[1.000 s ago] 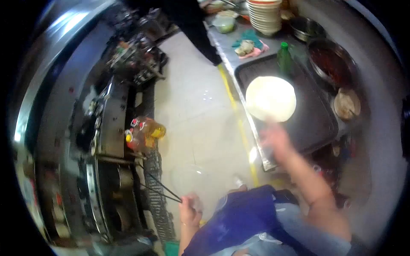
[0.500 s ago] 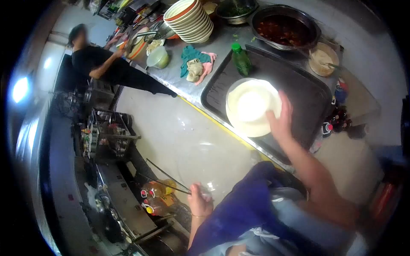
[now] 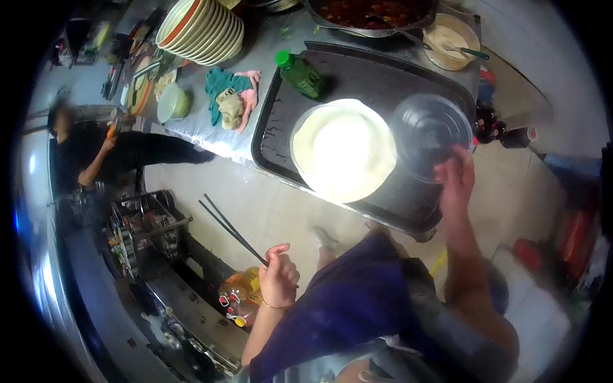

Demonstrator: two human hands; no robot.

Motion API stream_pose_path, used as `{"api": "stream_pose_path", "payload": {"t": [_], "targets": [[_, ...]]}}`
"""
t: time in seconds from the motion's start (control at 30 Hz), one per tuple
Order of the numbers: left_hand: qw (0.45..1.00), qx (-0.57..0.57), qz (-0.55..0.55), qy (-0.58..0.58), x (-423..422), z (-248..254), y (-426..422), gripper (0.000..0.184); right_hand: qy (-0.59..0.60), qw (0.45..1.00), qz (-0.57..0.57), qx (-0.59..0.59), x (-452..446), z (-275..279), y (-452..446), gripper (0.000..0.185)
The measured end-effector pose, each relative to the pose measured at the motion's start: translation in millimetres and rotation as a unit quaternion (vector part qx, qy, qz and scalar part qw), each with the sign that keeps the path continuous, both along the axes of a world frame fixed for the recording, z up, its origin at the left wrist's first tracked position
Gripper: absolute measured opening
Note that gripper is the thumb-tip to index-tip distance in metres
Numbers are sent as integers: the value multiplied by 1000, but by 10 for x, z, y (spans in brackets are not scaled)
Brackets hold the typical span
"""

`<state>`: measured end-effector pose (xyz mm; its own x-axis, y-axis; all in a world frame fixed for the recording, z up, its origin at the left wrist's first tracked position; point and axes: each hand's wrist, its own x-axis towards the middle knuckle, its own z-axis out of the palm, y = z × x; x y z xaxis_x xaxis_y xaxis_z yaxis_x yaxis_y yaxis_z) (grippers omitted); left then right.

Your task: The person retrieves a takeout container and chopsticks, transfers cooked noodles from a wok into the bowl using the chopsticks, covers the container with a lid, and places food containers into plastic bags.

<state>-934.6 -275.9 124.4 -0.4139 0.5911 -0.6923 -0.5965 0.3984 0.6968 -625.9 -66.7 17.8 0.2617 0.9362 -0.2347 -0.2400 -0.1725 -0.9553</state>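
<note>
My left hand (image 3: 279, 279) is closed round a pair of long dark chopsticks (image 3: 231, 228), which point up and to the left over the floor. With my right hand (image 3: 456, 179) I grip the near edge of a clear round plastic lid (image 3: 434, 137) over the right part of the dark tray (image 3: 276, 131). Left of the lid stands a round container (image 3: 377, 143) of pale cream-white contents, with bright glare on its middle. A green bottle (image 3: 301, 76) with a green cap is tilted in view behind the container.
On the steel counter are stacked bowls (image 3: 203, 35), cloths (image 3: 228, 105), a small tub (image 3: 172, 103), a pan of red-brown sauce (image 3: 377, 16) and a tub of pale powder or paste (image 3: 450, 41) with utensils. Another person (image 3: 96, 143) stands at far left. Oil bottles (image 3: 239, 297) sit below.
The clear lid has come off the pale container and moved right in my right hand. My left hand has risen with the chopsticks. The camera view has shifted.
</note>
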Motion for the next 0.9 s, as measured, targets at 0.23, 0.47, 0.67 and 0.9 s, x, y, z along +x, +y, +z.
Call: {"api": "stream_pose_path", "payload": {"t": [0.23,0.47,0.67,0.9], "targets": [[994,-30,-107,-16,74,167,372,40,-355,932,55,52,-26,-198,23,60],[969,189,-113,-108,-104,502,75,62,-442,854,120,247,-466,144,-686,40],[956,265,84,-93,-220,608,-1142,58,-146,572,502,632,-2267,878,-1835,46],[862,328,345,176,-188,531,-3944,69,227,410,689,553,-3723,1549,-4917,37]]}}
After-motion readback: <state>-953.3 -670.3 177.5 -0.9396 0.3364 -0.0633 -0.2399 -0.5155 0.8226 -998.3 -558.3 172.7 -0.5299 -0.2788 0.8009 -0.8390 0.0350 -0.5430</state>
